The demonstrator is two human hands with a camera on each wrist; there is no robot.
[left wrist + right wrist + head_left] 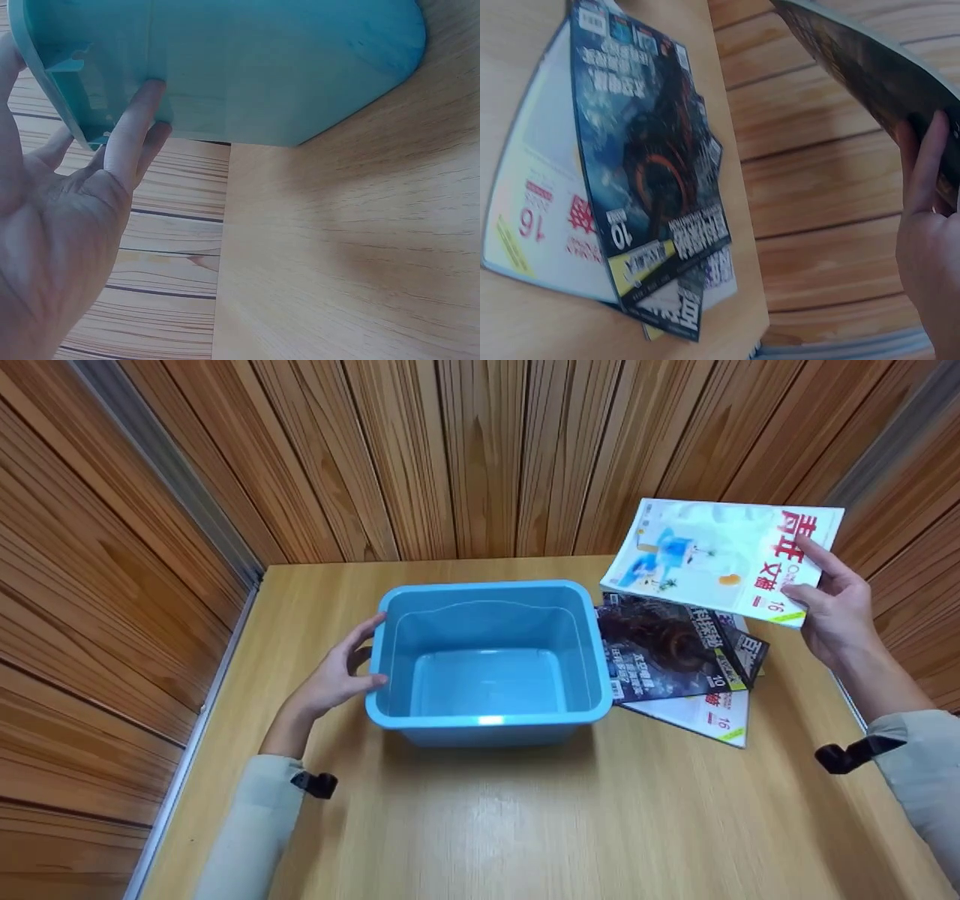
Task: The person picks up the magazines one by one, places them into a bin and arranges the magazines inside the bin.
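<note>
A glossy, white-covered magazine (pixel 720 559) is held lifted off the wooden table (pixel 525 817) by the right hand (pixel 836 604), pinched at its near corner between thumb and fingers. Beneath and just left of that hand, a fanned stack of magazines (pixel 679 656) with a dark cover on top is seen lying flat. A smooth, rounded blue plastic tub (pixel 487 660) is steadied by the left hand (pixel 337 675), whose fingers are spread against its outer wall.
</note>
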